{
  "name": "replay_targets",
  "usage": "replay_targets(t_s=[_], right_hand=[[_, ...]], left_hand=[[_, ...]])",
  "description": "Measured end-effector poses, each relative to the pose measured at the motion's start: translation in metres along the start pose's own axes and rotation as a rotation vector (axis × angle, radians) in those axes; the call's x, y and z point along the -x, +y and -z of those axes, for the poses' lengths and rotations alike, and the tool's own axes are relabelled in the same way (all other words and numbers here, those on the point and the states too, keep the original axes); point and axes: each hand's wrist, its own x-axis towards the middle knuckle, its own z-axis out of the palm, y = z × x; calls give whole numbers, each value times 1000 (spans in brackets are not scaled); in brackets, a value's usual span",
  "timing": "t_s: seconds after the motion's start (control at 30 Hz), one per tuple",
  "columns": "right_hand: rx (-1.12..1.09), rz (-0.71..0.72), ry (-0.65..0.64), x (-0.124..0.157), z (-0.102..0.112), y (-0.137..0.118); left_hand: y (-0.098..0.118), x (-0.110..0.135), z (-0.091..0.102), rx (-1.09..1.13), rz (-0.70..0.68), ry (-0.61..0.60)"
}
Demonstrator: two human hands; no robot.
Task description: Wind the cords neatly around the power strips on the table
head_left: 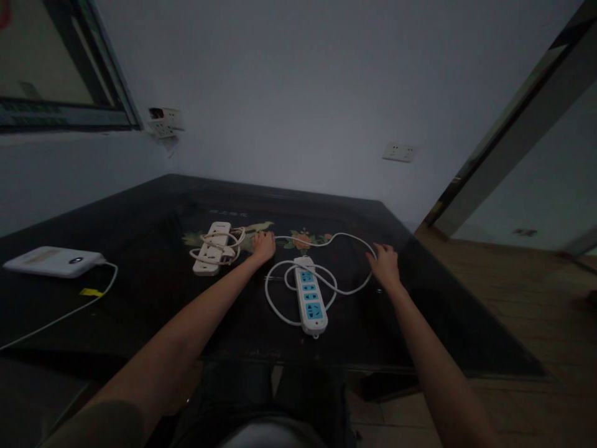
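A white power strip with blue sockets [310, 296] lies on the dark table [140, 286], its white cord [336, 239] looped around it. My left hand [263, 245] is closed on the cord's far left end, beside a second white power strip [212, 247] with its cord bundled on top. My right hand [385, 264] rests on the cord's right bend, fingers curled over it.
A white flat device [53, 261] with a cable lies at the table's left. Wall sockets [400, 151] sit on the wall behind, and others [164, 121] under a window frame. A wooden floor [527, 311] lies to the right of the table.
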Motion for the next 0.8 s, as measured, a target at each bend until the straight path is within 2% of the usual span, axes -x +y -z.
replay_targets(t_s=[0.17, 0.3, 0.43, 0.53, 0.67, 0.8], right_hand=[[-125, 316, -82, 44, 14, -43], [-199, 460, -155, 87, 16, -70], [-236, 435, -122, 122, 12, -82], [-253, 389, -108, 143, 10, -91], [-222, 378, -67, 168, 8, -106], [-123, 380, -92, 185, -1, -117]], left_hand=[[7, 10, 9, -78, -33, 57], [16, 28, 26, -31, -154, -2], [21, 55, 44, 63, -258, -206], [19, 74, 54, 114, -282, -318], [17, 88, 63, 158, -281, -357], [30, 101, 75, 228, -288, -346]])
